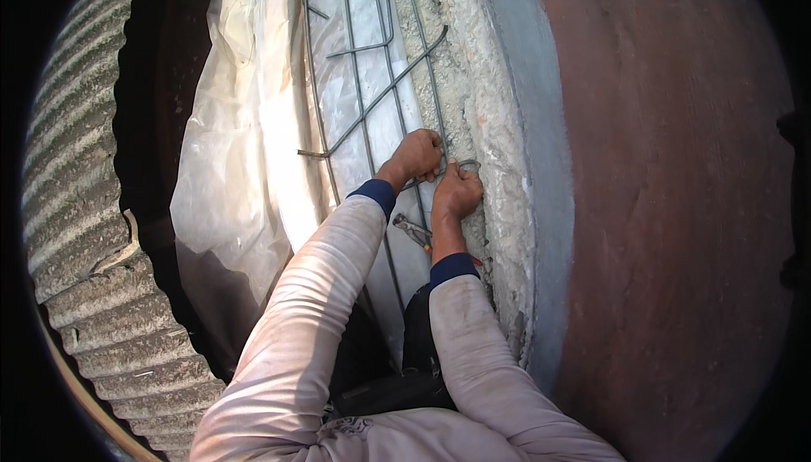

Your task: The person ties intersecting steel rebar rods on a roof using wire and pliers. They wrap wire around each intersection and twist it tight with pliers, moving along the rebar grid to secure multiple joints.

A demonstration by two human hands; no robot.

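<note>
My left hand [419, 154] has its fingers curled against a long steel rebar [435, 94], where a short hooked crossbar [470, 163] meets it. Just below and to the right, my right hand [459, 192] pinches at the same crossing, thumb on the bar. Any thin wire between the fingers is too small to make out. A pair of end-cutting pincers [410, 226] lies under my right wrist, its red and yellow handles partly hidden. More long bars [358, 91] run away from me, with a slanted bent bar [386, 90] across them.
Clear plastic sheeting [222, 164] lies under and left of the bars. Along the right runs a rough concrete edge [507, 164], then a grey band [548, 164] and a reddish-brown surface [671, 196]. Corrugated roofing [82, 164] borders a dark gap at left.
</note>
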